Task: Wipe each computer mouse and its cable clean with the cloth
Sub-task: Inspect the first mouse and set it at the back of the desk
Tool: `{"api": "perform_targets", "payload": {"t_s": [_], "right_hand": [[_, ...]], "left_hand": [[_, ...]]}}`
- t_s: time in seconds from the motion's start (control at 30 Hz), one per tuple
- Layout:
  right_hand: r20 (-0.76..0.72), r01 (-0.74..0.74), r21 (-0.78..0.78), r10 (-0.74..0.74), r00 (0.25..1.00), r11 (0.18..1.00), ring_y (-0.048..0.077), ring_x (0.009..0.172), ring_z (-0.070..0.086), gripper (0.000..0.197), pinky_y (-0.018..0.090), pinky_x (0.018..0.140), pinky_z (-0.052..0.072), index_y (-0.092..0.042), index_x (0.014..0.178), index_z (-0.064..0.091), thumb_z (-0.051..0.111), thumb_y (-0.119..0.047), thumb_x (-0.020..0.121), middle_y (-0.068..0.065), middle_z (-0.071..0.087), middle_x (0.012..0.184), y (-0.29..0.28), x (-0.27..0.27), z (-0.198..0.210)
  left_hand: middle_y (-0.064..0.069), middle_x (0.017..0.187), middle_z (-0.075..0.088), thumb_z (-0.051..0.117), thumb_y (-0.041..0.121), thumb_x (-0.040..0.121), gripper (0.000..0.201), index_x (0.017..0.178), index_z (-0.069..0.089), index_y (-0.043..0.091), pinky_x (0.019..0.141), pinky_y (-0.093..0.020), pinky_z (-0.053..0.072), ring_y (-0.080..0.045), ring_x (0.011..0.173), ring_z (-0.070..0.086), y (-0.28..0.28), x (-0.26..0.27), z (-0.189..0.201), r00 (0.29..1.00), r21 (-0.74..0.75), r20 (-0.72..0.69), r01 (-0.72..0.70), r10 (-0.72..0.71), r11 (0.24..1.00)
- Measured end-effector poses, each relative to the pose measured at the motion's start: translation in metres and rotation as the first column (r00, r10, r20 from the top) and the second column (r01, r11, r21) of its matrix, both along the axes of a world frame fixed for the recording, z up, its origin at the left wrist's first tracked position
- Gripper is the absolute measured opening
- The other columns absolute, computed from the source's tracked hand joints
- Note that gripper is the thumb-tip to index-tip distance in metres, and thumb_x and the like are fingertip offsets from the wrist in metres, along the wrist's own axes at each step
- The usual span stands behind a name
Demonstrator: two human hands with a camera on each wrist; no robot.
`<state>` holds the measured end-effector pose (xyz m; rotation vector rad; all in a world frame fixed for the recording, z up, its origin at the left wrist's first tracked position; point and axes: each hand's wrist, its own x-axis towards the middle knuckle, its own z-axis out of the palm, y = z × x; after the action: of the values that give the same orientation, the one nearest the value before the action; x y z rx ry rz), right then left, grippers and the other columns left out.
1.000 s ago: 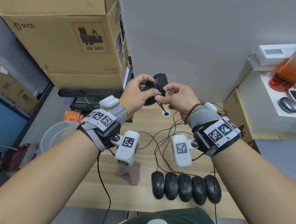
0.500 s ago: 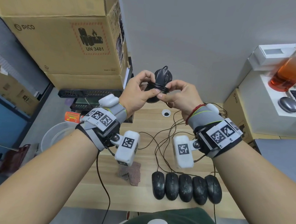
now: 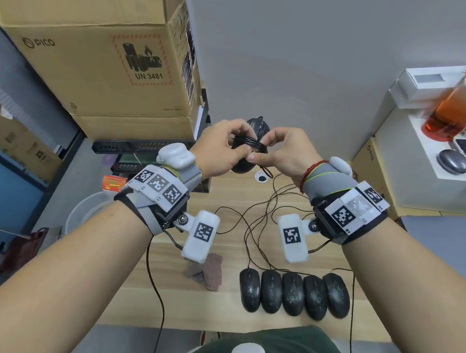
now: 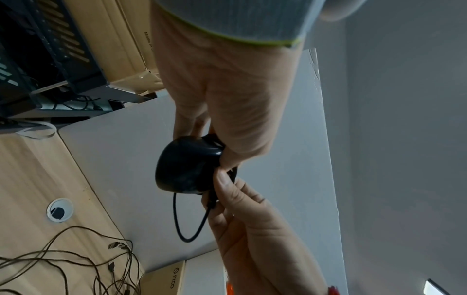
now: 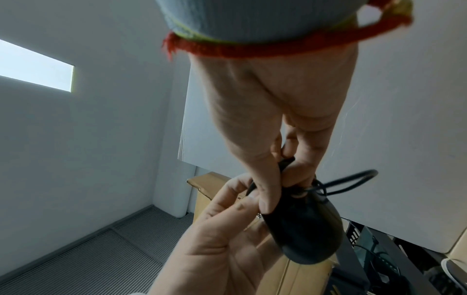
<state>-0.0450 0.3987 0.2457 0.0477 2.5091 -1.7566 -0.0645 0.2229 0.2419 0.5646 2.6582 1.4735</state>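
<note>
A black computer mouse [image 3: 257,128] [image 4: 183,164] [image 5: 307,231] is held up in front of the wall, above the desk, with its black cable [image 3: 249,144] wound round its body. My left hand [image 3: 222,148] grips the mouse from the left. My right hand [image 3: 279,152] pinches the cable end [image 4: 211,199] against the mouse, and a short loop [image 4: 188,225] hangs below. The brownish cloth [image 3: 209,268] lies crumpled on the wooden desk [image 3: 225,192], left of a row of several dusty black mice [image 3: 292,293].
Loose mouse cables [image 3: 262,214] sprawl over the desk middle near a cable hole [image 3: 261,176]. Cardboard boxes [image 3: 97,51] stack at the left. At the right, a white ledge carries an orange bottle [image 3: 460,104] and a grey mouse [image 3: 452,161].
The mouse has tipped more upright between my hands, and my right hand has brought the cable end in against the wound coil. Both hands rose slightly.
</note>
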Motion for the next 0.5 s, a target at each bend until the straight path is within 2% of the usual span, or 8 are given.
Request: {"api": "perform_targets", "payload": {"t_s": [0.1, 0.2, 0.3, 0.4, 0.5], "right_hand": [[0.058, -0.046, -0.147, 0.055, 0.997, 0.988, 0.025, 0.077, 0.068, 0.023, 0.044, 0.089, 0.057, -0.016, 0.076, 0.064, 0.083, -0.003, 0.073, 0.011, 0.066, 0.082, 0.000, 0.001, 0.001], [0.069, -0.033, -0.218, 0.049, 0.996, 0.975, 0.029, 0.072, 0.069, 0.020, 0.047, 0.086, 0.058, -0.009, 0.082, 0.063, 0.077, 0.004, 0.077, 0.013, 0.066, 0.075, 0.000, 0.002, 0.000], [0.019, 0.007, -0.205, -0.003, 1.000, 0.979, 0.024, 0.064, 0.069, 0.019, 0.042, 0.079, 0.061, -0.009, 0.081, 0.062, 0.078, 0.001, 0.078, 0.006, 0.064, 0.073, -0.002, 0.005, 0.000], [-0.036, 0.021, -0.176, -0.028, 0.999, 0.984, 0.012, 0.054, 0.066, 0.020, 0.026, 0.061, 0.058, -0.014, 0.080, 0.060, 0.075, -0.001, 0.082, 0.003, 0.059, 0.083, -0.005, 0.010, 0.003], [-0.108, -0.002, -0.152, -0.014, 0.994, 0.988, 0.009, 0.054, 0.065, 0.022, 0.019, 0.057, 0.052, -0.018, 0.085, 0.058, 0.076, -0.007, 0.082, 0.006, 0.060, 0.091, -0.006, 0.013, 0.006]], "left_hand": [[0.000, 0.102, 0.067, 0.070, 0.018, 0.083, 0.020, 0.087, 0.065, 0.037, 0.084, -0.032, 0.054, -0.016, 0.084, 0.066, -0.001, 0.000, -0.001, 1.000, 0.041, -0.006, -0.030, 0.030, 0.999], [0.000, 0.100, 0.066, 0.067, 0.021, 0.078, 0.016, 0.086, 0.066, 0.035, 0.089, -0.031, 0.054, -0.017, 0.088, 0.066, -0.002, 0.002, -0.001, 0.999, 0.073, -0.001, -0.042, 0.042, 0.996], [0.004, 0.097, 0.065, 0.069, 0.013, 0.082, 0.022, 0.085, 0.065, 0.035, 0.092, -0.028, 0.051, -0.012, 0.094, 0.064, -0.001, 0.002, 0.001, 0.999, 0.072, -0.036, -0.019, 0.022, 0.997], [0.005, 0.099, 0.063, 0.068, 0.002, 0.089, 0.023, 0.092, 0.065, 0.025, 0.086, -0.020, 0.050, -0.002, 0.084, 0.063, -0.003, 0.001, 0.006, 1.000, 0.097, 0.008, 0.016, -0.017, 0.995], [0.004, 0.101, 0.062, 0.069, 0.006, 0.091, 0.021, 0.092, 0.064, 0.027, 0.084, -0.021, 0.049, -0.002, 0.090, 0.062, -0.006, 0.000, 0.008, 1.000, 0.115, 0.005, 0.012, -0.013, 0.993]]}}
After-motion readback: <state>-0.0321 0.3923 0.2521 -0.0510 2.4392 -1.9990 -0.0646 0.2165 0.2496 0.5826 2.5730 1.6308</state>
